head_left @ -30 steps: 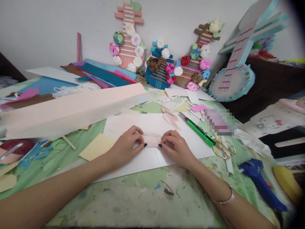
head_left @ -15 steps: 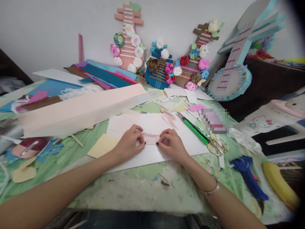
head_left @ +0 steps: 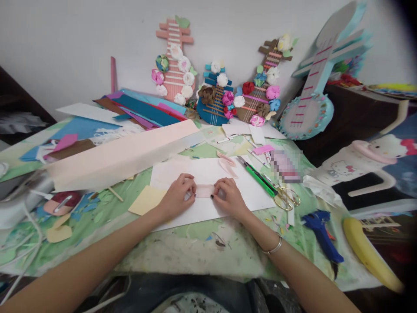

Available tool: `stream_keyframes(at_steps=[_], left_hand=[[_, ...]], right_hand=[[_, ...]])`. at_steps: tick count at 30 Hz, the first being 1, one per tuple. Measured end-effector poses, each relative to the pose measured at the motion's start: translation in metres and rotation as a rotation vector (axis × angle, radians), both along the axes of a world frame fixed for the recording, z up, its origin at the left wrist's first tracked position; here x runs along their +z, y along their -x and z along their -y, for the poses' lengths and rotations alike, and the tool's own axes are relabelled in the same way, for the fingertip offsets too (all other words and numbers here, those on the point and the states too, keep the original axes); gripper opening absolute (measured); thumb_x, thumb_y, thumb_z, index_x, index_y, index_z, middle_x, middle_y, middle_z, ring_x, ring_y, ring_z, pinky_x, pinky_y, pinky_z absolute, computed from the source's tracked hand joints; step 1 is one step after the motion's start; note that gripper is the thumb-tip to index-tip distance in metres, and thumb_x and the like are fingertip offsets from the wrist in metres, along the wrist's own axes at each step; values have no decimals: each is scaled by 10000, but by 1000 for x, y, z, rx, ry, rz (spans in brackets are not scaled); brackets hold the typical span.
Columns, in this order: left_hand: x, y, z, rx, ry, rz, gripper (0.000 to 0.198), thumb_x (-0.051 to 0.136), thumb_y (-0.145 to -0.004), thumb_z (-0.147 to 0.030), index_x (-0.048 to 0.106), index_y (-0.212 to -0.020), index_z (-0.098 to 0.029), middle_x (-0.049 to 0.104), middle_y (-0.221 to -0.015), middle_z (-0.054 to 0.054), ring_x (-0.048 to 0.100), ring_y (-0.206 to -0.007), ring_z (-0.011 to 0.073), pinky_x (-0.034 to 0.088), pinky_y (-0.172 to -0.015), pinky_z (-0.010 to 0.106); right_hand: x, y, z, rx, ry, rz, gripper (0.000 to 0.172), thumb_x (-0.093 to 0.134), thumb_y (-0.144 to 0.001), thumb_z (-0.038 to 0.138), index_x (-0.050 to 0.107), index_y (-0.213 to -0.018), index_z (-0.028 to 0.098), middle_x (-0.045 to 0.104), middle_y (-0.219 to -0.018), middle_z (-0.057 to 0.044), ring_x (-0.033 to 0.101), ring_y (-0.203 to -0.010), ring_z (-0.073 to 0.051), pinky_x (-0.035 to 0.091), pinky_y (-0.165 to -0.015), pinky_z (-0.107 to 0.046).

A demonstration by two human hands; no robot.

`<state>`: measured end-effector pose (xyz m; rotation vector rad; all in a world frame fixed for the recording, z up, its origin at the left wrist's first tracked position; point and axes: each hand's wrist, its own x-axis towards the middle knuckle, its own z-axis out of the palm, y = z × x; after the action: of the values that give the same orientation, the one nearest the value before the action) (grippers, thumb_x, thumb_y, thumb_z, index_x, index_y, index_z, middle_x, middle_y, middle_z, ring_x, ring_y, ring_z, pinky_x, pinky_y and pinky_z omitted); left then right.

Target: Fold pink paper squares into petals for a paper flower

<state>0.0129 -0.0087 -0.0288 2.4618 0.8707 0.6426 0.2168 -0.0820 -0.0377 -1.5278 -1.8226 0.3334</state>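
A small strip of pale pink paper [head_left: 204, 191] is stretched between my two hands, just over a white sheet [head_left: 185, 221]. Its left end is pinched by my left hand [head_left: 177, 195], thumb against fingers. The right end sits in the closed fingers of my right hand [head_left: 230, 198]. Beyond my right hand lie loose pink paper pieces [head_left: 227, 166]. A green utility knife [head_left: 259, 176] rests on the sheet's right side, with gold-handled scissors [head_left: 286, 198] by its lower end. To the left, yellow paper [head_left: 146, 201] touches the sheet near my left wrist.
A long sheet of pale pink paper [head_left: 127, 156] crosses the table's left half. Decorated paper instruments [head_left: 213, 102] stand against the wall. At the right are a blue glue gun [head_left: 322, 234], a banana [head_left: 368, 252] and a Hello Kitty cup [head_left: 345, 163]. Paper scraps and a cable [head_left: 41, 230] lie left.
The camera view has shifted a little. Both hands keep their pinch on the pink paper strip, which now looks flatter and smoother between them.
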Motion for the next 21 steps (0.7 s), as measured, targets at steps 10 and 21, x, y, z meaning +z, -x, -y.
stream_keyframes(at_steps=[10, 21], left_hand=[[-1, 3, 10, -77, -314, -115, 154, 479, -831, -80, 622, -846, -134, 463, -1227, 155, 532, -917, 217, 438, -871, 416], [1, 11, 32, -240, -584, -415, 305, 367, -917, -87, 622, -1082, -64, 561, -1223, 197, 489, -1088, 313, 391, -842, 457]], right_hand=[[-4, 2, 2, -27, -113, 82, 116, 596, -756, 77, 607, -782, 190, 544, -895, -67, 487, -916, -223, 432, -835, -397], [5, 7, 21, 151, -191, 412, 170, 450, -894, 128, 618, -882, 151, 574, -929, -125, 476, -934, -245, 447, -792, -423]])
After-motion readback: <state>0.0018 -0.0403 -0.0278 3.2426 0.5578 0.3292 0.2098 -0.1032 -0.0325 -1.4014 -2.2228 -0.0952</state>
